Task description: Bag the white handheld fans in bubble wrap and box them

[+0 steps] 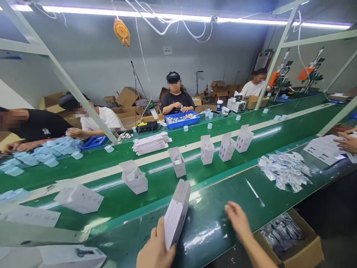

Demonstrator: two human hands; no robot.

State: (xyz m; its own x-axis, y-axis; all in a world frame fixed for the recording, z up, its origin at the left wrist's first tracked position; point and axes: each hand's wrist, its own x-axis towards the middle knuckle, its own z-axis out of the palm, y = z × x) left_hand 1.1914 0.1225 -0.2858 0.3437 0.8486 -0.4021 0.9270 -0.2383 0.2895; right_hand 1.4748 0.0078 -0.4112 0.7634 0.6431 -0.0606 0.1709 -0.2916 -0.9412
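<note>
My left hand (156, 243) is wrapped round a stack of flat white folded cartons (177, 214), held on edge and tilted over the near bench. To the right of it, my right hand (238, 219) hovers over the green bench top, its fingers loosely stretched and a little blurred, with nothing seen in them. A white pen-like tool (255, 192) lies beyond my right hand. Across the belt in front stand several open white boxes (135, 178) with pale contents. Another open box (177, 162) stands just past the carton stack.
A pile of small clear packets (284, 169) lies on the bench at right, near another person's hands (347, 141). A brown carton (304, 242) of dark bagged items is below the bench edge. Flat cartons (152, 143) and a blue tray (182, 119) lie across the belt, where several people sit.
</note>
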